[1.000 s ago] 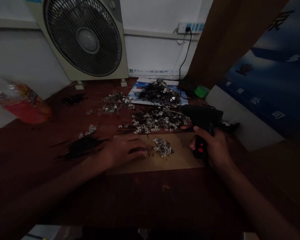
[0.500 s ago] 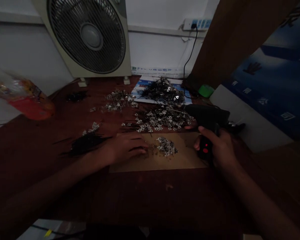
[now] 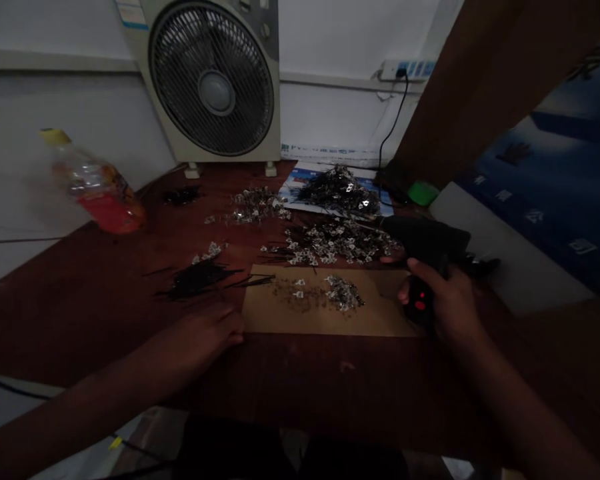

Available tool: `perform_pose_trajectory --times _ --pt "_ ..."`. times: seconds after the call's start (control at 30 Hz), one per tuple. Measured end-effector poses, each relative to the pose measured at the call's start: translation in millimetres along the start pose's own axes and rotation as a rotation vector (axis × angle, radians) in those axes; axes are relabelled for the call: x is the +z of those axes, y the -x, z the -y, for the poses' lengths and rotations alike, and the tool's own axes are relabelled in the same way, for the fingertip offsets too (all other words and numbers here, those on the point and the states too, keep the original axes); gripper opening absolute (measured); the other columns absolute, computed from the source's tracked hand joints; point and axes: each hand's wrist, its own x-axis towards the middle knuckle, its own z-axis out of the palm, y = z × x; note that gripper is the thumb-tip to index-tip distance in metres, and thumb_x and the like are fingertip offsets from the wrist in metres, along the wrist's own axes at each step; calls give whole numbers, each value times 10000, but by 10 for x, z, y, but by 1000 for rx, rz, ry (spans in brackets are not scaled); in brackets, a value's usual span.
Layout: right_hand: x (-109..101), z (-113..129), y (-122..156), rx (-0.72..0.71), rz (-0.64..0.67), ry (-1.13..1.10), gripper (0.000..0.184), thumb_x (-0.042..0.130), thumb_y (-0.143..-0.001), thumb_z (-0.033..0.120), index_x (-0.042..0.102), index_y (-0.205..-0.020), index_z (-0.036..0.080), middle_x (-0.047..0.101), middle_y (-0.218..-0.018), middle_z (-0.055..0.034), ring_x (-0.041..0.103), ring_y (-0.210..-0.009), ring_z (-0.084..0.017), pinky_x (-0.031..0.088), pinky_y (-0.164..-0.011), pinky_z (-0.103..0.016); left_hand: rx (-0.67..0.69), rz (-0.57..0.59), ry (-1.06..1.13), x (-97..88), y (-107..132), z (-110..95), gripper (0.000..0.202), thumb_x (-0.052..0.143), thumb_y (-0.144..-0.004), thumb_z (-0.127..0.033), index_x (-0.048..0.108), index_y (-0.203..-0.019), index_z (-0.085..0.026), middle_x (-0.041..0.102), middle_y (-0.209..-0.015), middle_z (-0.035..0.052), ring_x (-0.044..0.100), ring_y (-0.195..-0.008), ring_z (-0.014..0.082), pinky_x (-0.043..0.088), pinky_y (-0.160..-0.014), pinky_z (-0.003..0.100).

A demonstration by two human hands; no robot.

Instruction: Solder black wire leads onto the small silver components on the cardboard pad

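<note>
My right hand (image 3: 447,300) is wrapped around the grip of a black pistol-shaped power tool (image 3: 425,237) with red lights. The tool's thin tip points left over a heap of small metal parts with black leads (image 3: 335,240). My left hand (image 3: 207,337) rests by the lower left corner of a brown cardboard sheet (image 3: 385,320), fingers curled together; whatever they may hold is hidden. On the cardboard lie a small pile of silvery metal pieces (image 3: 345,293) and two loose metal pieces (image 3: 299,288). Black leads (image 3: 197,277) lie bunched beyond my left hand, some reaching the sheet's upper left corner.
At the back stands a box fan (image 3: 215,93). A bottle with red liquid (image 3: 100,193) is at the left. More metal parts (image 3: 257,203) and a dark heap (image 3: 337,187) on printed paper lie behind. A power strip (image 3: 410,70) with a cable hangs on the wall.
My left hand has drawn back from the cardboard toward its lower left corner, uncovering two loose metal pieces. My right hand keeps the tool about where it was. The view has shifted slightly.
</note>
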Motion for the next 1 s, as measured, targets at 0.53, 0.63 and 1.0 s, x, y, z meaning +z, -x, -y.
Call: perform_pose_trajectory --times 0.53,0.63,1.0 --pt "-9 9 7 -3 -30 -4 316 797 -963 454 767 -957 140 665 -554 38 542 -428 -98 399 -396 -192 24 -76 -49 122 130 -63 234 457 -1088 -223 654 -962 -228 700 -983 41 674 -877 196 530 -867 331" --pt "-17 20 16 15 -18 2 336 814 -930 482 786 -948 147 676 -538 10 528 -426 -108 384 -386 -196 129 -145 -53 246 228 -118 219 560 -1085 -421 662 -1027 -236 686 -1002 28 667 -865 187 510 -778 307" --pt "9 37 49 61 -21 21 392 843 -862 541 826 -958 162 666 -508 -20 495 -408 -118 370 -367 -197 28 -133 13 225 -44 -37 199 464 -1104 -282 593 -963 -228 662 -930 9 627 -804 182 439 -754 313"
